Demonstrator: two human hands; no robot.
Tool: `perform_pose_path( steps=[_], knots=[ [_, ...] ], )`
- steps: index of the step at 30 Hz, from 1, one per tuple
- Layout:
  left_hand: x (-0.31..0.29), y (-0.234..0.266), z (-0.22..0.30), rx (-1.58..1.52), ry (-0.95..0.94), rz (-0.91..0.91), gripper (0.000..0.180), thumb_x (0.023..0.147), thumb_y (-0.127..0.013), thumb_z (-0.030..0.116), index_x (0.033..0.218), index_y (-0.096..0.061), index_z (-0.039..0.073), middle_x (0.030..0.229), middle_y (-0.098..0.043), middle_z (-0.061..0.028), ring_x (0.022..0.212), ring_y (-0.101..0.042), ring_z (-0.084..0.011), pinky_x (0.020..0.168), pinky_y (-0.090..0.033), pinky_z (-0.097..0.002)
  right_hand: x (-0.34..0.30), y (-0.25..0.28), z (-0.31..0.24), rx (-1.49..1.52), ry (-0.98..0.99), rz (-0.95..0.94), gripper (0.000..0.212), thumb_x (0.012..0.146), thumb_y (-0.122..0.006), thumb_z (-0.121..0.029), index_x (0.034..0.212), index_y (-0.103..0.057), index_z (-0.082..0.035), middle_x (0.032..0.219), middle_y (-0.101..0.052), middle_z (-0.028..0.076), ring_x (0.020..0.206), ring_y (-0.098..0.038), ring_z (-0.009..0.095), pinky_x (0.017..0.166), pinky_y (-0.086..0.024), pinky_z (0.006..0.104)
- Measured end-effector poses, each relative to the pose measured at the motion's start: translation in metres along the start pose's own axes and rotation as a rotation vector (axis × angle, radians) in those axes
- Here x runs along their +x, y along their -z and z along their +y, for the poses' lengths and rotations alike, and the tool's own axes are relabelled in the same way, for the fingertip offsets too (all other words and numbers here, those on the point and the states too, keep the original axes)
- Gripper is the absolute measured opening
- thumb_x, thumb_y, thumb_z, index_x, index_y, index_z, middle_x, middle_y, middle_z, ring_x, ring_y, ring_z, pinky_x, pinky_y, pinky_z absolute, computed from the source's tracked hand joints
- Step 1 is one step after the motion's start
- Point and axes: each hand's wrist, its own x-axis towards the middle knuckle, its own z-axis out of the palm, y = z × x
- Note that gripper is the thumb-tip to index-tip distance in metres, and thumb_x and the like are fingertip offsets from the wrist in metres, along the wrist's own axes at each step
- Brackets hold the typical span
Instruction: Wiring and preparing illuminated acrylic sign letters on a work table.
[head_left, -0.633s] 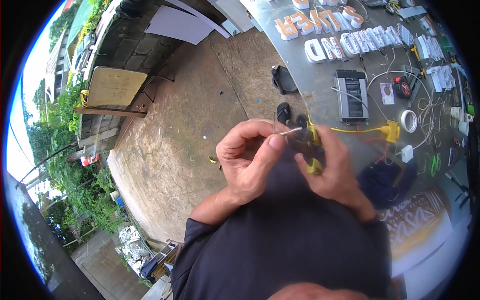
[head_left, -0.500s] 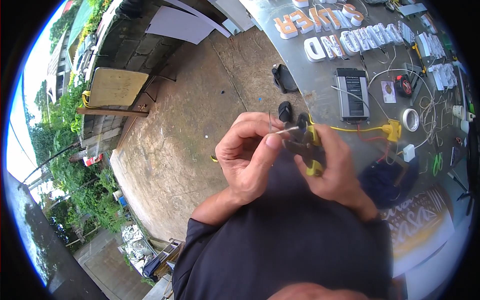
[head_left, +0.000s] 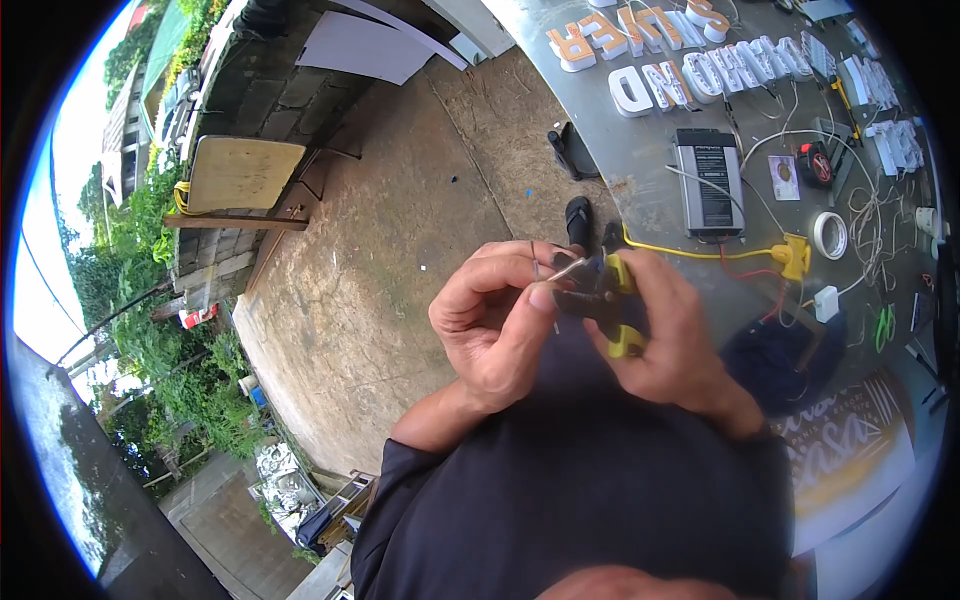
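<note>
Left grip [head_left: 488,318]: pinching a thin wire [head_left: 568,271] between thumb and fingertips, in front of a dark shirt [head_left: 600,480].
Right grip [head_left: 662,335]: wrapped around yellow-handled pliers [head_left: 603,285], jaws parted near the wire's end, contact unclear.
Worktop [head_left: 650,165]: spread at right with raised letters [head_left: 708,75], a grey metal-cased unit [head_left: 711,185] and a tape roll [head_left: 830,237].
Floor [head_left: 400,220]: stained concrete, a dark sandal [head_left: 578,222] beside the worktop.

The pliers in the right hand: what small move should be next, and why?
Probably close the pliers gently on the thin wire: the left hand pinches it, and its end seems to lie between the open jaws.
</note>
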Motion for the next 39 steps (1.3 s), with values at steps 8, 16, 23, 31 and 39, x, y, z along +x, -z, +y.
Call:
perform_pose_path(
  steps=[8,16,23,31,39],
  knots=[
    [-0.003,0.002,-0.001,0.033,-0.025,0.001,0.01,0.092,-0.063,-0.007,0.101,-0.064,-0.004,0.11,-0.066,-0.0172,0.106,-0.067,-0.0263,0.093,-0.055,-0.0364,-0.002,-0.001,0.0,0.013,-0.008,-0.002,0.058,0.063,-0.073,-0.001,0.117,-0.052,0.003,0.097,-0.058,0.018,0.088,-0.061,0.038,0.077,-0.051,0.0434],
    [-0.003,0.003,-0.001,0.021,-0.02,0.018,0.009,0.092,-0.062,-0.007,0.1,-0.064,-0.005,0.11,-0.065,-0.017,0.106,-0.068,-0.0274,0.091,-0.056,-0.0359,-0.002,0.0,-0.001,0.049,-0.058,-0.065,0.058,0.065,-0.075,-0.002,0.118,-0.052,0.003,0.098,-0.059,0.019,0.089,-0.062,0.038,0.077,-0.051,0.0434],
    [-0.002,-0.003,-0.003,0.189,-0.104,0.066,0.008,0.091,-0.063,-0.006,0.099,-0.063,-0.004,0.104,-0.066,-0.0173,0.095,-0.067,-0.0234,0.084,-0.055,-0.0325,-0.001,0.0,-0.001,0.06,-0.066,-0.078,0.057,0.067,-0.076,-0.002,0.119,-0.052,0.003,0.098,-0.06,0.018,0.089,-0.062,0.038,0.078,-0.051,0.0436],
    [-0.006,0.007,-0.009,0.275,-0.149,0.087,0.012,0.087,-0.066,-0.01,0.098,-0.064,-0.004,0.109,-0.065,-0.0168,0.097,-0.065,-0.0187,0.086,-0.053,-0.0293,0.003,0.002,-0.005,0.14,-0.16,-0.114,0.036,0.08,-0.075,-0.006,0.11,-0.057,-0.001,0.087,-0.062,0.017,0.078,-0.065,0.037,0.07,-0.051,0.0399],
    [-0.003,0.004,-0.008,0.347,-0.175,0.082,0.011,0.09,-0.063,-0.003,0.101,-0.064,-0.002,0.1,-0.068,-0.0174,0.088,-0.064,-0.0198,0.082,-0.051,-0.0308,0.007,0.006,-0.005,0.202,-0.212,-0.16,0.03,0.081,-0.075,-0.009,0.104,-0.059,-0.001,0.074,-0.059,0.016,0.066,-0.062,0.034,0.062,-0.048,0.0373]
  ],
)
